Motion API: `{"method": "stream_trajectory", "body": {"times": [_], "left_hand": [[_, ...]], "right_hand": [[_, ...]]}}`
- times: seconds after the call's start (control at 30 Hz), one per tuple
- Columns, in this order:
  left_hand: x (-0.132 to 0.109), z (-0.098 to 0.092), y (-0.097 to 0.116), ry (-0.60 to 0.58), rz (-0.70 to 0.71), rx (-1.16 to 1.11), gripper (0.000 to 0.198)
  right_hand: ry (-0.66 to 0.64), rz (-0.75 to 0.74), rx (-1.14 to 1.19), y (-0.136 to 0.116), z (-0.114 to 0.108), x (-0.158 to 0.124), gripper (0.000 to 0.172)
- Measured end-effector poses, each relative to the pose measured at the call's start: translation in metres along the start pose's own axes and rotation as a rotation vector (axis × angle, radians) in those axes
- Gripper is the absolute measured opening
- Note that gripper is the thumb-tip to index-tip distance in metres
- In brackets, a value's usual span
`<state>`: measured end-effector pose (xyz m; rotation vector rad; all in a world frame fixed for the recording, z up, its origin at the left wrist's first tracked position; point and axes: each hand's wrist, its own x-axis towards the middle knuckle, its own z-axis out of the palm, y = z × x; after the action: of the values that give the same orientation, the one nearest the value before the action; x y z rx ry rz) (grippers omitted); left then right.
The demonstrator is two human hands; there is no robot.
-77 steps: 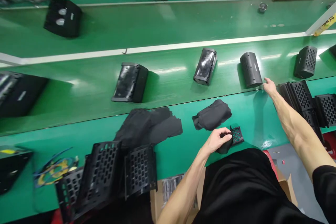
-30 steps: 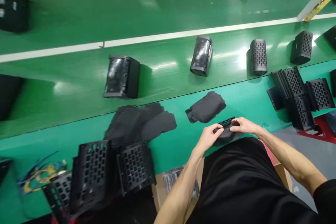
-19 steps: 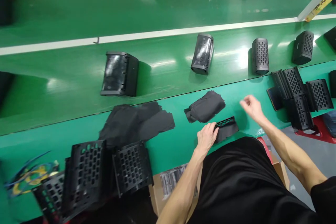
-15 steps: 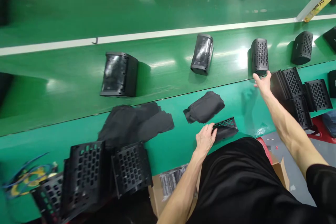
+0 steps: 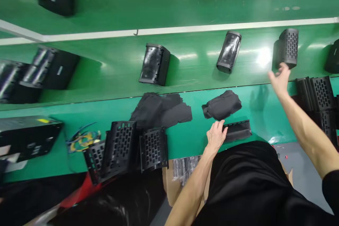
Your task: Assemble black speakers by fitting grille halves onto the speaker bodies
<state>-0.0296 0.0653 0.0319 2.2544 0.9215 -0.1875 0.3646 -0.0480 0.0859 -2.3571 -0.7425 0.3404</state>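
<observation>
My left hand (image 5: 216, 135) has its fingers closed on the left end of a black grille panel (image 5: 238, 130), which lies on the near green bench with its hollow side showing. My right hand (image 5: 281, 81) reaches out at the right with thumb and fingers apart, holding nothing. Its fingertips are by the lower edge of an upright black speaker (image 5: 291, 46) with a slotted front; whether they touch it I cannot tell. Just beyond my left hand lies a small pile of black cloth pieces (image 5: 224, 105). A larger cloth pile (image 5: 161, 111) is further left.
Two speakers (image 5: 155, 64) with shiny fronts stand on the green strip beyond the bench, and others (image 5: 57, 66) are at far left. Perforated panels are stacked at left (image 5: 119, 150) and right (image 5: 321, 93). Coiled cables (image 5: 84, 139) and a black box (image 5: 29, 139) lie left.
My view has swung left, so things sit further right and more speakers show. My right hand has drawn slightly left and away from the slotted speaker. My left hand remains at the panel.
</observation>
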Motion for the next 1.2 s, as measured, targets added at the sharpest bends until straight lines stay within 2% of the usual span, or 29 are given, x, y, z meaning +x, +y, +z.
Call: {"method": "stream_trajectory", "body": {"times": [0.03, 0.13, 0.2, 0.27, 0.33, 0.4, 0.57, 0.7, 0.87, 1.03, 1.2], "left_hand": [[-0.001, 0.000, -0.001, 0.012, -0.024, -0.025, 0.039], [-0.002, -0.001, -0.007, 0.021, -0.088, -0.122, 0.041], [-0.002, -0.001, -0.013, 0.012, -0.118, -0.203, 0.031], [0.001, -0.004, -0.017, -0.001, -0.133, -0.296, 0.017], [0.003, -0.008, -0.019, -0.026, -0.134, -0.409, 0.009], [0.006, -0.014, -0.019, -0.074, -0.134, -0.544, 0.019], [0.005, -0.031, -0.002, -0.189, -0.157, -0.878, 0.050], [0.004, -0.042, 0.015, -0.183, -0.163, -1.046, 0.057], [0.006, -0.052, 0.028, -0.158, -0.162, -1.131, 0.050], [0.007, -0.059, 0.034, -0.145, -0.152, -1.162, 0.049], [0.005, -0.061, 0.036, -0.124, -0.164, -1.189, 0.050]], "right_hand": [[-0.071, -0.006, 0.016, -0.004, 0.012, -0.032, 0.066], [-0.427, -0.049, 0.090, -0.014, 0.048, -0.130, 0.061], [-0.494, -0.013, 0.096, -0.018, 0.067, -0.176, 0.049], [-0.493, 0.053, 0.103, -0.019, 0.079, -0.194, 0.027], [-0.500, 0.115, 0.140, -0.018, 0.083, -0.192, 0.011], [-0.549, 0.162, 0.217, -0.017, 0.078, -0.181, 0.009], [-0.634, 0.297, 0.453, -0.024, 0.047, -0.167, 0.029], [-0.609, 0.379, 0.581, -0.037, 0.025, -0.172, 0.040], [-0.577, 0.432, 0.685, -0.048, 0.010, -0.175, 0.048], [-0.528, 0.451, 0.769, -0.052, 0.004, -0.179, 0.053], [-0.497, 0.485, 0.829, -0.053, 0.003, -0.183, 0.049]]}}
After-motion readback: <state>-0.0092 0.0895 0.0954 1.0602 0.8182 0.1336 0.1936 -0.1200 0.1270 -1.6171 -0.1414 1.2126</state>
